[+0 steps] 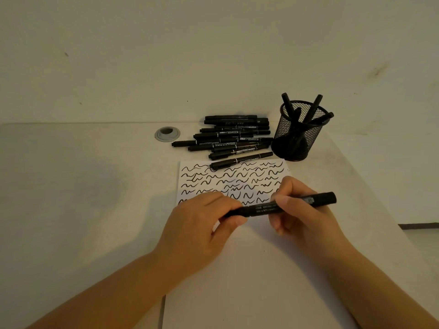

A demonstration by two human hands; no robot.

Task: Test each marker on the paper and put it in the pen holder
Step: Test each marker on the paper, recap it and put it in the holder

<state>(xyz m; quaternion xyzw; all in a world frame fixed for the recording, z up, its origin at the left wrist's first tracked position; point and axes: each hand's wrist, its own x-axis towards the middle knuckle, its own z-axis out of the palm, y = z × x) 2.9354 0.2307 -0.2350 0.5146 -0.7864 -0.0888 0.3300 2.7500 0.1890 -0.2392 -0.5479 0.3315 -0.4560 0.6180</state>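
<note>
A black marker (261,208) lies level above the white paper (249,269), held by both hands. My left hand (202,224) pinches its left end, where the cap sits, and my right hand (301,210) grips the barrel near the middle. The far half of the paper is covered with rows of black squiggles (228,179). Beyond the sheet lies a pile of several black markers (230,138), one of them resting on the paper's far edge. The black mesh pen holder (297,136) stands at the right of the pile with several markers upright inside.
A round grey cable grommet (167,133) is set into the white desk (83,186) left of the pile. The desk's back edge meets a pale wall. The desk's right edge runs diagonally past the holder, with dark floor (420,226) showing beyond.
</note>
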